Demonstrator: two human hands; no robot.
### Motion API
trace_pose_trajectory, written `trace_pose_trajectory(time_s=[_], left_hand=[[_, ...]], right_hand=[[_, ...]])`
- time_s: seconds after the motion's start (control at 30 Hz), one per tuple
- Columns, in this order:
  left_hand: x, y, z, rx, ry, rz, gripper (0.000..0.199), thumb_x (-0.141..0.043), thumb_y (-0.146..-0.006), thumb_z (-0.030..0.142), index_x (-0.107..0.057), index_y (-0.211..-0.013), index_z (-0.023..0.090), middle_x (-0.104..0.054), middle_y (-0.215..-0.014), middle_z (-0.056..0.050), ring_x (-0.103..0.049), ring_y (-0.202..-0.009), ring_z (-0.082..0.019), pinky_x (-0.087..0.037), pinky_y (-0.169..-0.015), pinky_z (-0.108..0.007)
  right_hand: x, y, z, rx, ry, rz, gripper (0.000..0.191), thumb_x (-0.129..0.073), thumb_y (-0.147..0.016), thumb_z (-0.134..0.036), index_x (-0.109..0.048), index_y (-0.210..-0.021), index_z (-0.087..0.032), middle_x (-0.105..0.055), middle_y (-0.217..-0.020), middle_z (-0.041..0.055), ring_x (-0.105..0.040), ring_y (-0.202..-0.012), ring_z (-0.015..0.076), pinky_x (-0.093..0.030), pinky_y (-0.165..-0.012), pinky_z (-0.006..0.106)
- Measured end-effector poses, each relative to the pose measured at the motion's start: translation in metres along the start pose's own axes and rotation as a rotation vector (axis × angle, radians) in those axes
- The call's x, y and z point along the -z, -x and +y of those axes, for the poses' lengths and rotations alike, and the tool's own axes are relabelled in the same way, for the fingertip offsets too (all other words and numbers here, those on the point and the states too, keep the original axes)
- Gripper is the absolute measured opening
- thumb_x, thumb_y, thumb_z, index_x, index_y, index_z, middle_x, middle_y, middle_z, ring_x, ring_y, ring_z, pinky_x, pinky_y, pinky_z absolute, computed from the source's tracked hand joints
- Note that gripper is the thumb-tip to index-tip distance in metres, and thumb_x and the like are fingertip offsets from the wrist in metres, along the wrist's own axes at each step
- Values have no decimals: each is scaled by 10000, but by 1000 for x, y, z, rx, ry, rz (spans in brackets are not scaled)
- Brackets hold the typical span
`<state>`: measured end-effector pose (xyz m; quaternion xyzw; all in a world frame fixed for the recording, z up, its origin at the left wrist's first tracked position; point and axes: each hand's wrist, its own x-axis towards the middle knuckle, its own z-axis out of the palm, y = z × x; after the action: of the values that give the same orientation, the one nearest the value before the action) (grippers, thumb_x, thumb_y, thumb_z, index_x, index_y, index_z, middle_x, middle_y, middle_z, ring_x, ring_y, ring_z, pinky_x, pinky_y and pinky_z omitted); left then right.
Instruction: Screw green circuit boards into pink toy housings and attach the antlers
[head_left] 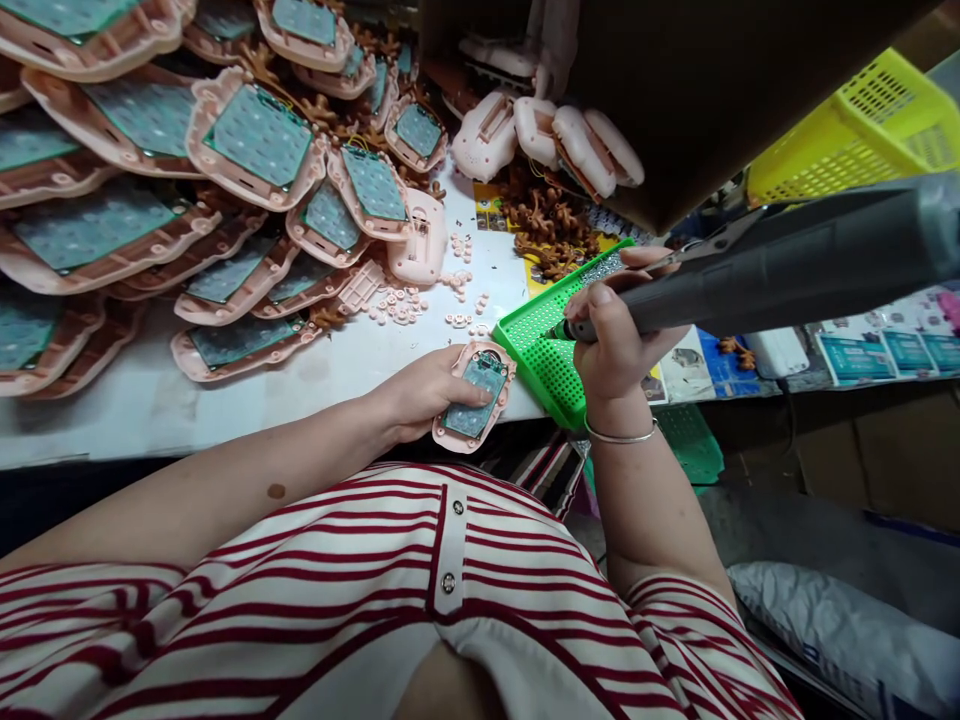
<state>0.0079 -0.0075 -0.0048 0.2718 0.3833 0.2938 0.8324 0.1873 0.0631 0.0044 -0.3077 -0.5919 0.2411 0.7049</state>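
My left hand (pixel 439 395) grips a pink plastic shell (pixel 455 436) at the table's front edge, thumb across the green circuit board (pixel 480 388) set in it. Wrapped in my right hand (pixel 619 340) is a dark grey electric screwdriver (pixel 765 270), its body reaching off to the right. The driver's tip points down over a green perforated tray (pixel 559 375). Small metal screws (pixel 604 265) lie at the tray's far end. Small pink buttons (pixel 401 305) are scattered on the table beyond my left hand.
Many similar shells with boards (pixel 259 140) are piled at the left. Closed pink units (pixel 487 135) and brown plastic pieces (pixel 555 225) lie at the back, near a large cardboard box (pixel 675 90). A yellow basket (pixel 862 130) stands at the back right, a white sack (pixel 847 630) at the lower right.
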Motion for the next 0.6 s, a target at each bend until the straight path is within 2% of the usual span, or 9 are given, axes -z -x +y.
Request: trace_pose_trajectory(time_s=[0.13, 0.3, 0.4, 0.5, 0.6], left_hand=[[-1, 0, 1, 7, -8, 8, 452, -757, -589, 101, -599, -1010, 144, -705, -784, -50, -648, -647, -161, -511, -588, -257], [0, 1, 0, -5, 15, 19, 471, -751, -583, 83, -608, -1027, 142, -697, -775, -42, -651, -654, -164, -522, -594, -259], [5, 1, 2, -43, 67, 46, 486, -754, -575, 80, -607, -1034, 140, -700, -799, -44, -662, -677, -177, -543, -608, -282], [12, 0, 8, -157, 104, 143, 463, -750, -562, 66, -614, -1000, 130, -691, -786, -30, -647, -651, -158, -551, -629, -290], [19, -2, 13, -232, 92, 232, 434, -733, -546, 45, -618, -958, 120, -675, -747, -20, -650, -666, -163, -552, -659, -296]], right_hand=[[-1, 1, 2, -28, 24, 29, 301, -758, -786, -484, -620, -984, -305, -491, -607, -96, -506, -417, 65, -408, -412, 227], [-2, 1, 2, -30, 40, 4, 264, -757, -785, -456, -614, -941, -297, -518, -640, -85, -537, -440, 75, -412, -396, 232], [-3, -2, -2, 11, 9, 9, 245, -757, -772, -416, -615, -941, -309, -540, -702, -75, -491, -420, 68, -386, -374, 245], [-7, -3, -17, 27, -23, 58, 252, -722, -791, -407, -598, -991, -318, -533, -773, -49, -487, -455, 89, -419, -417, 281], [-17, 4, -42, -45, -54, 58, 277, -697, -807, -417, -571, -1037, -326, -445, -662, -56, -483, -473, 128, -454, -480, 318]])
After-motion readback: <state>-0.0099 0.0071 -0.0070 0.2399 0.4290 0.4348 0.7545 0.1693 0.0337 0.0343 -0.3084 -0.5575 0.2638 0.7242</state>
